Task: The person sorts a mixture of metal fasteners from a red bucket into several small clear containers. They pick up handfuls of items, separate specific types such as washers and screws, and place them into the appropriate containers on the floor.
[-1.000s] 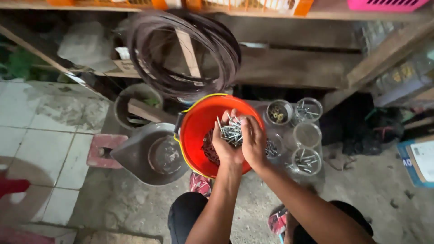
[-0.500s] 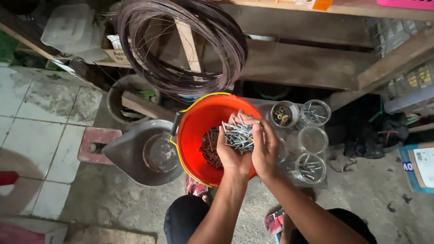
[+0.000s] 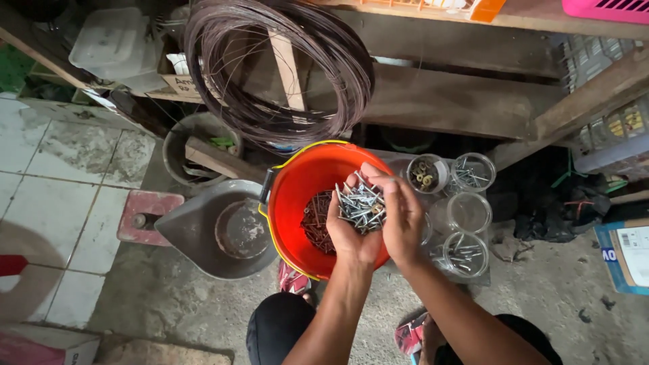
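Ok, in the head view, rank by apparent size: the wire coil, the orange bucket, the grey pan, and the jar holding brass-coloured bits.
1. Wire coil, largest.
2. Orange bucket and grey pan: look alike, unranked.
3. Jar of brass-coloured bits, smallest.

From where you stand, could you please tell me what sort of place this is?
Probably a home workshop or storage corner: a big coil of dark wire hangs on rough wooden shelving, and clear round jars of fasteners stand beside an orange plastic bucket.

A blue and white cardboard box (image 3: pixel 625 257) is being seen at the right edge; a brown printed carton (image 3: pixel 177 84) is sitting on the shelf; possibly another red box (image 3: pixel 40 346) bottom left.
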